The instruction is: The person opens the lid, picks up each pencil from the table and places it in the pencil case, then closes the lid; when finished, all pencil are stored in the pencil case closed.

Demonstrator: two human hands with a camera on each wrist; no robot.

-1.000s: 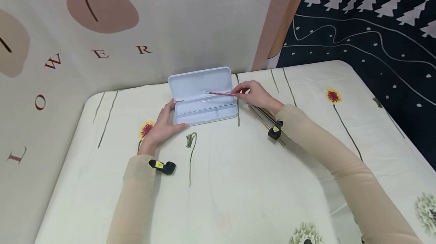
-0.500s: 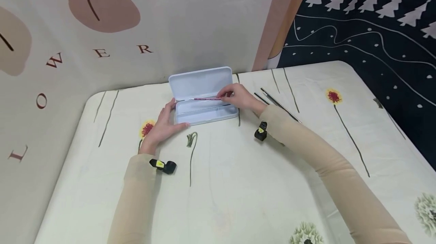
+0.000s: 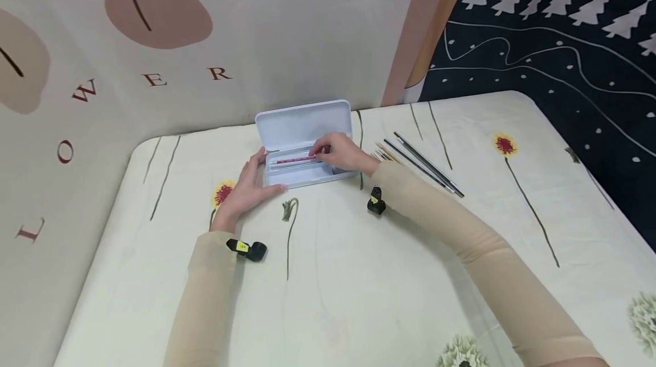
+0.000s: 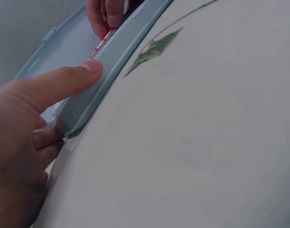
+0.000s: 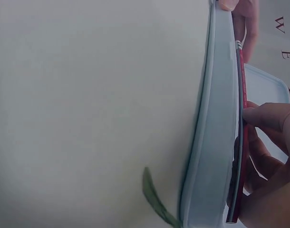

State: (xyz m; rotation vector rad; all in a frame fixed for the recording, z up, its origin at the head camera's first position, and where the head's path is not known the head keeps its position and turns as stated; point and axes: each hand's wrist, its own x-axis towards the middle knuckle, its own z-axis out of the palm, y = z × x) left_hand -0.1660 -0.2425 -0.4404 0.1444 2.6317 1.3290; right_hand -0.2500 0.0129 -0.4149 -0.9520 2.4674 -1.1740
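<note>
A pale blue pencil case (image 3: 312,119) lies with its lid raised at the back of the table. My left hand (image 3: 245,189) grips its left end, the thumb (image 4: 88,71) pressed on the front wall. Over the case's tray, my right hand (image 3: 342,153) pinches a slim red pencil (image 3: 291,160) with a silver band at its left end. The right wrist view shows the pencil (image 5: 244,88) running along the case's long front wall (image 5: 216,114), thumb and fingers near its middle. The curled fingers hide part of the tray.
To the right of the case lie several thin sticks, two dark ones (image 3: 425,162) and some gold-coloured ones (image 3: 388,152). The white tablecloth (image 3: 359,276) is printed with flowers. A fabric-covered wall (image 3: 307,31) stands right behind the case.
My right hand has carried the red pencil left and down from the lid's right side into the tray area, uncovering the sticks on the right. My left hand has stayed on the case.
</note>
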